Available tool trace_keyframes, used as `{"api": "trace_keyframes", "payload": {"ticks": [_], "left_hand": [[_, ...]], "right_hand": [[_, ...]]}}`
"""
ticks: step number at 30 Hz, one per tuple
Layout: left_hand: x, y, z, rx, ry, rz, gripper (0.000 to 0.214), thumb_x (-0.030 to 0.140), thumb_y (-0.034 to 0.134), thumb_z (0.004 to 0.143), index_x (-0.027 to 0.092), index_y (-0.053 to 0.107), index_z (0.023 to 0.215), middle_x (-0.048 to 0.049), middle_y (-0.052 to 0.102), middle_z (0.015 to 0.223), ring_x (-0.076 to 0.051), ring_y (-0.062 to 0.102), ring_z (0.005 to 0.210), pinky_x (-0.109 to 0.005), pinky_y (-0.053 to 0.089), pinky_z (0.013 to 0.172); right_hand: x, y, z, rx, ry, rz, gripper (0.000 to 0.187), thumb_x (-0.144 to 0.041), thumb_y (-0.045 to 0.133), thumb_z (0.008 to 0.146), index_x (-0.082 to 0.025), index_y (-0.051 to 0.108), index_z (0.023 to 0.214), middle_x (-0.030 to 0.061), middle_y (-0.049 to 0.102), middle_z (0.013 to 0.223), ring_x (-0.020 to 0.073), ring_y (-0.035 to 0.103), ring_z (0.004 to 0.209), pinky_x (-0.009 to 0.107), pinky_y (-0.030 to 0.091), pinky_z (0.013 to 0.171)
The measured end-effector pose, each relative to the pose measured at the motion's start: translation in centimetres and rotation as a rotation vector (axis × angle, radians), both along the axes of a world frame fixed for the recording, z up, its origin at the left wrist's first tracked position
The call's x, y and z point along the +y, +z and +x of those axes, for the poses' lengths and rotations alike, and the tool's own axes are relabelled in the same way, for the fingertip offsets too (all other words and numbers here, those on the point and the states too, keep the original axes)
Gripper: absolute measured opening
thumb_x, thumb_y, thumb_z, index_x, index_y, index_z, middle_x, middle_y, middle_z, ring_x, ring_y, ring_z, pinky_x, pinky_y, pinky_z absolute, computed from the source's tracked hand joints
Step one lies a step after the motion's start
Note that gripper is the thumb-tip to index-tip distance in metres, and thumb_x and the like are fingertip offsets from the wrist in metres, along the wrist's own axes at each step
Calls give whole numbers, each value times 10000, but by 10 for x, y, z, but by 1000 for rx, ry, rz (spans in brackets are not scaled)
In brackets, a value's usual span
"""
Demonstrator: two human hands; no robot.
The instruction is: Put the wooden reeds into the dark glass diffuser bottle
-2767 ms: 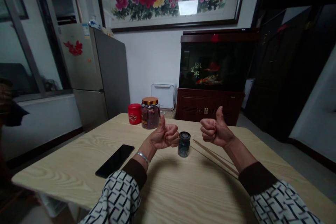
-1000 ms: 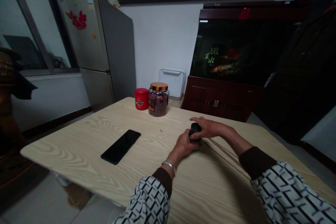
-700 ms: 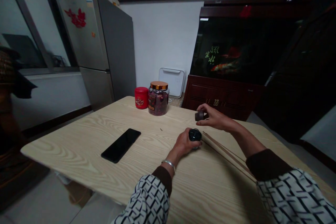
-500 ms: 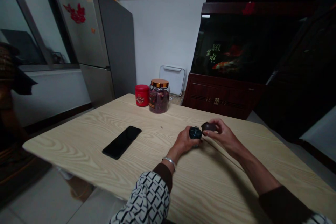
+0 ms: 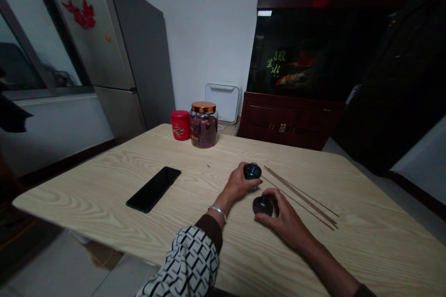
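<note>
1. On my feed, L hand [image 5: 239,182] curls fingers & thumb round the small jar [image 5: 252,171]; prob. steadying it on the table [image 5: 83,181];
2. R hand [image 5: 286,222] pinches the lid [image 5: 262,206] betw. thumb & fingers, just to the near side of the small jar; edge grip's likely for control, I'd say; can't tell if lid touches table;
3. Imo the small jar looks dark, bluish, glossy, lid off; sticks [image 5: 306,201] lie just right of it.

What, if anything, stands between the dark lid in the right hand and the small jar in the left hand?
No loose object is visible between them. Only the thumb of the left hand crosses the near side of the small jar. The dark lid is in the right hand; the thin sticks lie off to the right.
</note>
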State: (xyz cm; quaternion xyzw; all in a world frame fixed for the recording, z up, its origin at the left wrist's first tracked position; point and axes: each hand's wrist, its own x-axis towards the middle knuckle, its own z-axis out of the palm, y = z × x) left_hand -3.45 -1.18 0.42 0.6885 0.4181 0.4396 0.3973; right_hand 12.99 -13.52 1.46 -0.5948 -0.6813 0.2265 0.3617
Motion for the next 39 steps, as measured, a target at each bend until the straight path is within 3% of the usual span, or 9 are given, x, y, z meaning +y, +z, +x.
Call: {"api": "trace_keyframes", "payload": {"ticks": [4,9,14,18,22,27,30,33,39], "left_hand": [[0,1,0,11,-9,-6,641,425,858,621,185,585,1149,-75,688,994,-248,651,938,-412,526,880],[1,0,0,2,-17,-11,620,407,860,628,181,593,1141,-84,687,1002,-247,656,938,-412,525,873],[0,1,0,1,-19,-32,619,404,864,622,178,598,1133,-74,689,982,-244,660,931,-408,537,868],[1,0,0,1,-16,-12,625,413,866,620,176,594,1130,-78,685,987,-246,657,935,-409,535,878],[2,-2,1,-5,-23,-19,628,417,863,620,178,587,1130,-79,686,984,-248,661,927,-413,535,865],[2,-1,1,12,4,-28,656,415,872,600,183,587,1144,-87,689,999,-259,660,946,-412,528,871],[0,1,0,23,0,-25,665,427,868,607,181,587,1157,-84,690,1011,-251,656,946,-389,524,864],[-1,2,0,20,-10,-26,669,438,867,608,179,587,1157,-70,690,1008,-231,652,925,-356,521,843],[-1,3,1,17,-15,-37,640,425,867,612,180,593,1135,-66,696,996,-222,651,909,-326,513,802]], "right_hand": [[17,14,37,-145,-115,22,325,-450,516,902,-218,568,1124,94,664,1027,248,646,913,367,501,802],[33,20,75,-748,-120,-56,235,-239,438,908,-193,666,938,139,679,996,283,644,944,378,459,784],[44,17,68,-919,-89,-108,312,-162,386,912,-147,695,954,201,707,998,318,668,939,405,463,766],[55,29,61,-922,-52,-173,285,-127,423,863,-147,707,874,209,723,952,302,683,871,392,458,726],[66,47,71,-655,-108,-163,155,-228,521,815,-198,671,789,117,725,847,233,653,749,336,446,653],[81,76,73,403,-199,105,220,-347,665,730,-184,661,877,58,702,821,147,600,642,238,416,502],[91,93,55,809,-241,252,338,-339,765,647,-187,687,938,40,688,845,110,588,649,183,371,459],[101,103,35,899,-234,343,305,-314,769,652,-189,690,919,43,690,852,106,598,663,175,371,456],[113,100,14,751,-215,493,227,-290,707,742,-187,670,941,38,701,836,116,617,668,193,396,487]]}}
